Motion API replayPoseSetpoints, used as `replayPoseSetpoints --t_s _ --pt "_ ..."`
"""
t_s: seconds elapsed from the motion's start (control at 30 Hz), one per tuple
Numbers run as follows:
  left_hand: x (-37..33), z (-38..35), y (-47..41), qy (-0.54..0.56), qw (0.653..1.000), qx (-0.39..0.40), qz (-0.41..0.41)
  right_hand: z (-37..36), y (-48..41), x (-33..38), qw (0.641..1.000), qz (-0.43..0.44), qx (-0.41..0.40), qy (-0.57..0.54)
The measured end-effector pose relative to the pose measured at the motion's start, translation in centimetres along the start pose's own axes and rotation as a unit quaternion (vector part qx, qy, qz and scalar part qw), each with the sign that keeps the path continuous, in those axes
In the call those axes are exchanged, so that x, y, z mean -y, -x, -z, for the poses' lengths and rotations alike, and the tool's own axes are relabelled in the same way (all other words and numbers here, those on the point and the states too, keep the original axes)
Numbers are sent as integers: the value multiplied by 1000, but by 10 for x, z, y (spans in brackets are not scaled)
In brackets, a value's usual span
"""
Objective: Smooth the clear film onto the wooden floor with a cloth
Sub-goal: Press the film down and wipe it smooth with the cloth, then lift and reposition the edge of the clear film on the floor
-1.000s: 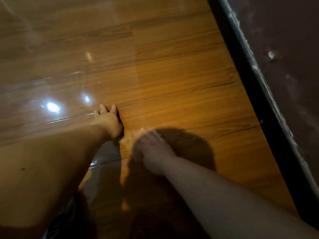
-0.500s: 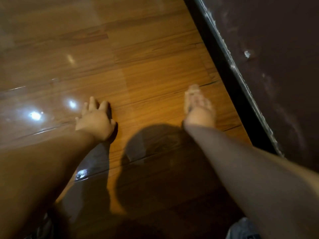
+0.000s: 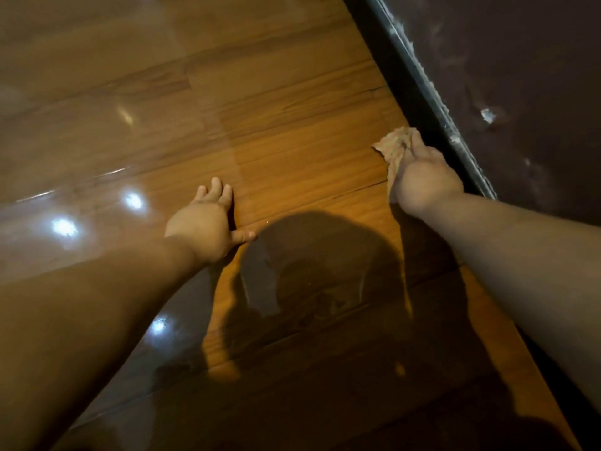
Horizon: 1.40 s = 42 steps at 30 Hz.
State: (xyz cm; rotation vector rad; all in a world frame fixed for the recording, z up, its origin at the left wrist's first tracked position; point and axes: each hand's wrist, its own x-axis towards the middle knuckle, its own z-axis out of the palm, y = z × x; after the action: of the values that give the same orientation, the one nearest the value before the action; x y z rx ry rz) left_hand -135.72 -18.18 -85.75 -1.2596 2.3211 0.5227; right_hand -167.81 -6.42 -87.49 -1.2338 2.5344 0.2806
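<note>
A glossy clear film (image 3: 107, 151) covers the left part of the wooden floor (image 3: 302, 148), its edge running down past my left hand. My left hand (image 3: 208, 222) lies flat on the floor at that edge, fingers spread, holding nothing. My right hand (image 3: 422, 177) presses a crumpled beige cloth (image 3: 395, 144) onto the boards far to the right, right beside the dark baseboard. The cloth sticks out ahead of my fingers.
A black baseboard strip (image 3: 419, 92) with whitish residue runs diagonally along the right, under a dark brown wall (image 3: 520, 76). Bright light reflections (image 3: 65, 227) glint on the film. My head's shadow (image 3: 325, 271) falls on the boards between my arms.
My right hand has swept the cloth from beside my left hand rightward and away, up to the baseboard. My left hand has stayed planted on the film edge.
</note>
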Motion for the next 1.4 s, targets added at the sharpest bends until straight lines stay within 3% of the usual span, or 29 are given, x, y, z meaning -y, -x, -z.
replayPoseSetpoints --t_s 0.23,0.43,0.57,0.7,0.83,0.93,1.0,1.07,1.13,1.2,1.27,1.4 --pt "-3 -2 -18 36 999 -14 -18 36 -52 36 994 -39 101 10" --pt "26 -5 -1 47 997 -13 -53 6 30 113 989 146 9 -30" --pt "46 -3 21 11 994 22 -104 -11 83 167 968 236 59 -69" --pt "65 -17 58 7 995 42 -87 -27 136 194 956 265 72 -105" --pt "80 -27 94 -8 997 39 -67 -31 167 206 963 227 104 -95" --pt "81 -29 117 123 992 3 -19 -31 186 223 958 99 109 -245" --pt "71 -27 135 315 948 -6 42 -27 200 237 909 -32 102 -403" --pt "60 -25 150 445 888 33 113 -17 217 249 819 -136 119 -545" --pt "53 -18 165 541 818 112 158 -2 234 254 761 -168 141 -610" --pt "54 -4 171 600 766 164 161 14 239 257 739 -160 139 -639" --pt "65 14 184 607 767 152 139 31 253 259 728 -147 126 -658" --pt "80 43 198 525 841 77 105 55 280 257 700 -135 140 -687"
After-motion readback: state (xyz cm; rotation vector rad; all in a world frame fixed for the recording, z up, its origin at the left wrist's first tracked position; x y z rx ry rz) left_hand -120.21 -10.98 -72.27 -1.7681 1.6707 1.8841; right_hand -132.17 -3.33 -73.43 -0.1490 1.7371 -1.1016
